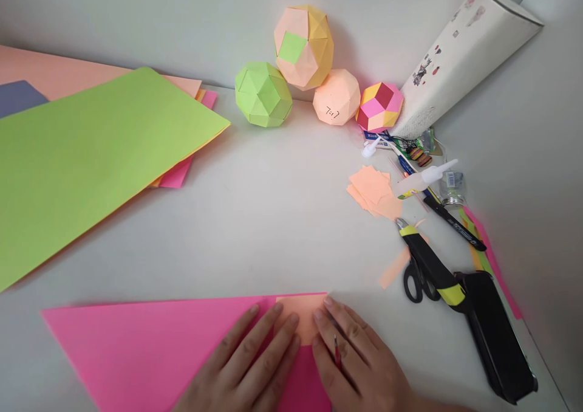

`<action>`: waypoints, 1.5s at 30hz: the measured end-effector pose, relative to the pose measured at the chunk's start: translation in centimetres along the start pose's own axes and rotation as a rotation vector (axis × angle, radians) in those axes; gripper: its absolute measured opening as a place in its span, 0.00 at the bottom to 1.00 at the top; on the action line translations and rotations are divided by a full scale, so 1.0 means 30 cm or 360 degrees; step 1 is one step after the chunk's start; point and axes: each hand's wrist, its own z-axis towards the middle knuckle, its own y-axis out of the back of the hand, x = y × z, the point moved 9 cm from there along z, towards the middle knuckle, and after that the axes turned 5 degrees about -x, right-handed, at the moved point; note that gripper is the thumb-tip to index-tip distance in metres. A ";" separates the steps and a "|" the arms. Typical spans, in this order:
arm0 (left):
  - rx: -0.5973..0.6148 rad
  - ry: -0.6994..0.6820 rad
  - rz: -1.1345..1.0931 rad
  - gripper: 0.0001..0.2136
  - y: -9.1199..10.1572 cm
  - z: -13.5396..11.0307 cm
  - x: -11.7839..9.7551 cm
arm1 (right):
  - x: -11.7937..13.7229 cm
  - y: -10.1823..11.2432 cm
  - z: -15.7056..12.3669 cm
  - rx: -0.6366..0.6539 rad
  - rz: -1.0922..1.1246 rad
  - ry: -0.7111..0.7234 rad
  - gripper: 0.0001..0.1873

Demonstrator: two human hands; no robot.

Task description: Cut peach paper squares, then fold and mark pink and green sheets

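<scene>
A large pink sheet [136, 345] lies at the near edge of the white table. On its top right corner sits a small orange paper square [301, 310]. My left hand [255, 366] lies flat on the pink sheet, fingers stretched out, with the fingertips on the left side of the orange square. My right hand [359, 366] rests on the square's right side, and a thin red pen [336, 352] is tucked between its fingers.
A green sheet [91, 157] covers other coloured sheets at the left. Several paper polyhedra [263, 94] stand at the back by a white box [460, 53]. To the right lie orange squares [373, 190], a glue bottle [423, 181], a marker [455, 220], scissors [421, 266] and a black case [496, 333].
</scene>
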 end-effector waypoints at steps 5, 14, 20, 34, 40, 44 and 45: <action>0.0006 0.0009 -0.0003 0.14 0.002 0.001 0.001 | 0.001 -0.002 0.000 0.0009 -0.0016 -0.0005 0.09; -0.0017 -0.0013 -0.0010 0.14 0.004 0.010 -0.003 | -0.001 -0.002 0.004 0.0022 0.0002 -0.0008 0.09; -0.0002 -0.0004 -0.0046 0.13 0.000 0.010 -0.001 | -0.004 0.004 0.008 0.0009 0.0046 -0.0029 0.10; 0.0153 0.0038 -0.0240 0.18 0.047 0.037 -0.004 | -0.185 0.004 0.051 -0.0093 0.1056 -0.0427 0.08; 0.0159 0.0042 -0.0292 0.20 0.034 0.022 -0.004 | -0.175 0.007 0.044 -0.0122 0.1060 -0.0398 0.08; 0.0158 0.0050 -0.0319 0.20 0.035 0.020 -0.004 | -0.176 0.007 0.039 -0.0142 0.1050 -0.0403 0.08; 0.0156 0.0051 -0.0323 0.20 0.036 0.020 -0.004 | -0.176 0.005 0.037 -0.0142 0.1049 -0.0404 0.08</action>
